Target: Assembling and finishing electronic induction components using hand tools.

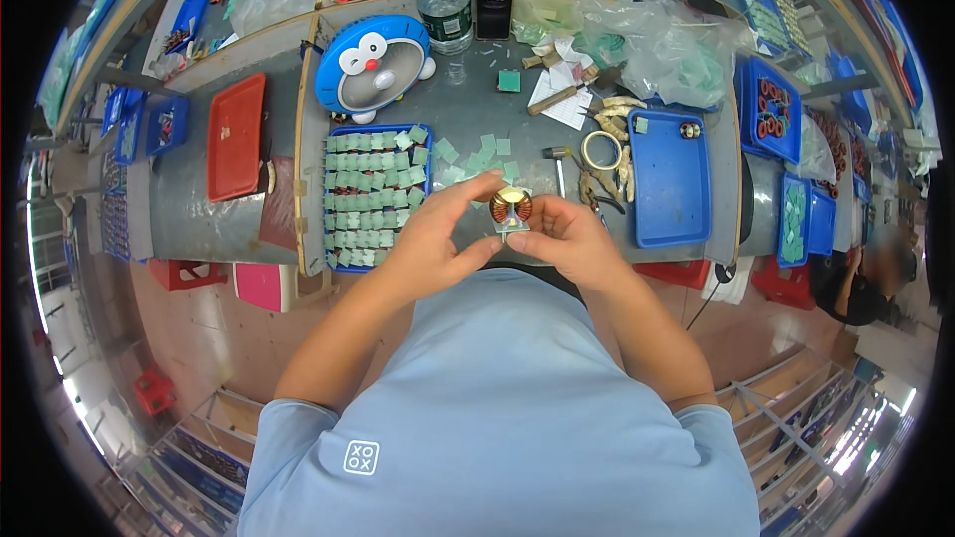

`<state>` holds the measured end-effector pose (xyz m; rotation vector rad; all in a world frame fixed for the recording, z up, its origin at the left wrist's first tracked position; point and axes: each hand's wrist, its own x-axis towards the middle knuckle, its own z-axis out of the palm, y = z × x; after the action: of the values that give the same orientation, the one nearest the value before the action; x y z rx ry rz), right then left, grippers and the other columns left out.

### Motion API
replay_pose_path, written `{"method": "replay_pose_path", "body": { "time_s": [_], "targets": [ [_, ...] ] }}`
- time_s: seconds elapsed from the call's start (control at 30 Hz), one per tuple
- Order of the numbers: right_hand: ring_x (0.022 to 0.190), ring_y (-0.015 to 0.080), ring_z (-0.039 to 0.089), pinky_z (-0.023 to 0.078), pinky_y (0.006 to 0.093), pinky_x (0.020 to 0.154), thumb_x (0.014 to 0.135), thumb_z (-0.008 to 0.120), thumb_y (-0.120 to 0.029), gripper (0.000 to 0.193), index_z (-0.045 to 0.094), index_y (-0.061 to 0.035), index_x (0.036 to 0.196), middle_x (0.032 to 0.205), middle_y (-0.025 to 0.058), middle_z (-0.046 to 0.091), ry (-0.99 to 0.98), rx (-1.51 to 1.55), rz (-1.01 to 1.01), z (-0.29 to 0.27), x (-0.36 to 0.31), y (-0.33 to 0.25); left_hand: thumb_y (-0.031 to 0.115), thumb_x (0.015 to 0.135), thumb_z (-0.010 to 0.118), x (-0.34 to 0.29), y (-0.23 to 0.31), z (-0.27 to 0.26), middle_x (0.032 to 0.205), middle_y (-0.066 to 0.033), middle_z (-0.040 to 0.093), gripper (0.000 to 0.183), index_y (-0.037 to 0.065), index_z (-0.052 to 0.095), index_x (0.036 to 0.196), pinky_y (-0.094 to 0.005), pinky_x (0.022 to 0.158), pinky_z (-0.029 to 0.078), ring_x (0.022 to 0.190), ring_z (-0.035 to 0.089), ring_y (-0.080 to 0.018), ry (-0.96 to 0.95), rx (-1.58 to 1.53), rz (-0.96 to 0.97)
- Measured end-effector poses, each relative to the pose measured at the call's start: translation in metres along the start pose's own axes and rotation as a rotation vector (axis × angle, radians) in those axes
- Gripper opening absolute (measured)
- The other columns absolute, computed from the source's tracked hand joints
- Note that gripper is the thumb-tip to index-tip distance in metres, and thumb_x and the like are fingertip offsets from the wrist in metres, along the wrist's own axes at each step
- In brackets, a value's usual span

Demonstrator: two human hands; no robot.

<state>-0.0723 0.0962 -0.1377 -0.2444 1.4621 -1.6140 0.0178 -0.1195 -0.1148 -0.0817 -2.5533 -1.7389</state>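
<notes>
A small toroidal coil (510,206), wound with copper-coloured wire and with a pale base under it, is held up in front of my shirt at the table's near edge. My right hand (569,241) pinches it from the right, thumb low by the base and curled fingers at its side. On the other side, my left hand (434,243) curves round it, forefinger at the top and thumb by the base. To the left, a blue tray (429,161) is filled with rows of green square pieces. Loose green squares (486,152) lie just beyond my hands.
At right is a blue tray (671,184) bearing one coil and one green square. Beside it lie a tape roll (601,150), pliers (589,189) and a small hammer (559,171). Farther back stand a blue fan (363,37), a water bottle (444,10), a phone (493,11) and plastic bags (667,60).
</notes>
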Motion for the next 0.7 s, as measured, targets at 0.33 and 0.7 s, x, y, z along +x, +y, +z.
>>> {"method": "replay_pose_path", "body": {
  "time_s": [0.33,0.7],
  "targets": [
    [0.086,0.0074,0.064,0.052,0.0243,0.078,0.091,0.080,-0.015,0.030,0.066,-0.0006,0.114,0.096,0.0008,0.069,0.046,0.082,0.012,0.011,-0.010,-0.001,0.010,0.074,0.078,0.007,-0.012,0.020,0.120,-0.0113,0.070,0.060,0.011,0.063,0.132,-0.0423,0.094,0.049,0.108,0.065,-0.0336,0.138,0.177,0.062],
    [0.088,0.0084,0.064,0.052,0.0253,0.081,0.091,0.079,-0.015,0.028,0.067,-0.0002,0.113,0.099,0.0022,0.071,0.084,0.105,0.043,0.013,-0.017,0.000,0.008,0.071,0.080,0.006,-0.014,0.028,0.113,-0.0103,0.073,0.055,0.010,0.068,0.125,-0.0414,0.092,0.050,0.103,0.067,-0.0324,0.182,0.187,0.086]
  ]
}}
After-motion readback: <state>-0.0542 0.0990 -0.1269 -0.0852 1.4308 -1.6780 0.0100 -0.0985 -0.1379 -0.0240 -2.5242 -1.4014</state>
